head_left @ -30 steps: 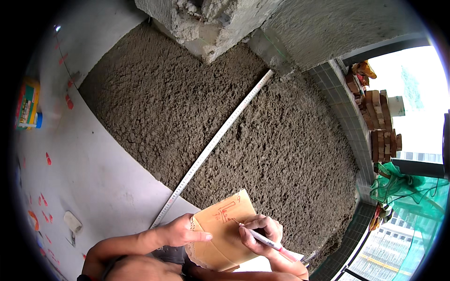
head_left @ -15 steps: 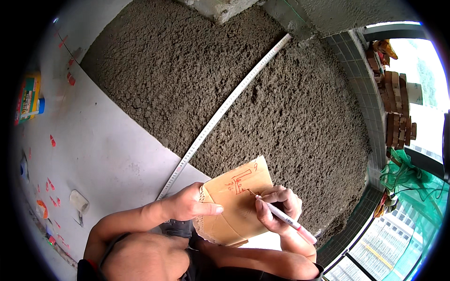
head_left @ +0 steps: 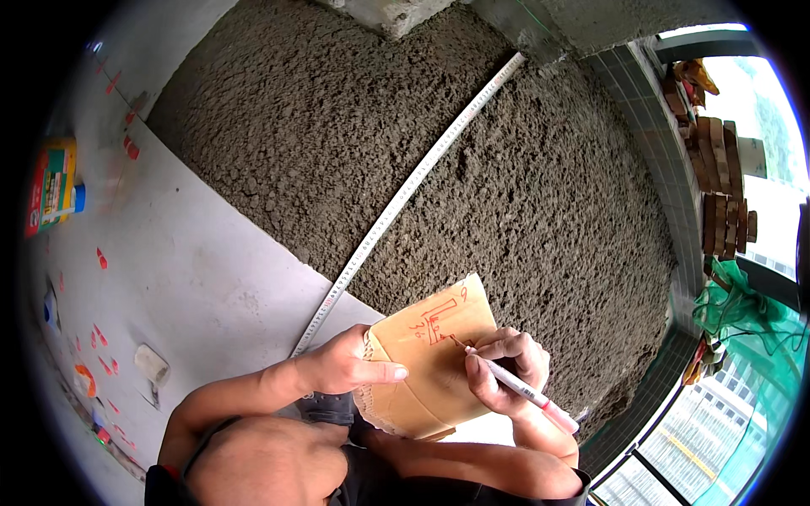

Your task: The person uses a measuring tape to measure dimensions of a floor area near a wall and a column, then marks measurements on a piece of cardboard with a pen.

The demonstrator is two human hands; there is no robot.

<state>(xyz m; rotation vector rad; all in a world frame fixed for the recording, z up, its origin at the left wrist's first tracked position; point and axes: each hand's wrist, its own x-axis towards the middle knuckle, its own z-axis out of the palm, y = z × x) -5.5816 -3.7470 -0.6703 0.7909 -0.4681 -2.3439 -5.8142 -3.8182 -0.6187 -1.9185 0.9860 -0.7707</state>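
Observation:
A brown piece of cardboard (head_left: 439,379) with one ragged edge rests over my lap, marked with a red line sketch. Its left edge is gripped in my left hand (head_left: 348,363), the thumb lying on top. In my right hand (head_left: 510,371) is a white marker pen (head_left: 525,390) with a red end, pinched between thumb and fingers, its tip at the red lines. Beyond the cardboard, an extended white tape measure (head_left: 413,181) runs diagonally over rough grey mortar (head_left: 540,211); its near end passes close to my left wrist, where its case is hidden.
Pale flooring (head_left: 228,261) borders the mortar on the left, with scattered red marks, a trowel (head_left: 152,364) and a colourful container (head_left: 55,187). On the right, a tiled wall (head_left: 645,135) carries stacked bricks (head_left: 717,156) and green netting (head_left: 726,308) beside a window.
The pen tip has shifted slightly along the red sketch, and a little more red line shows near it. The whole view has moved slightly; my left hand keeps its grip.

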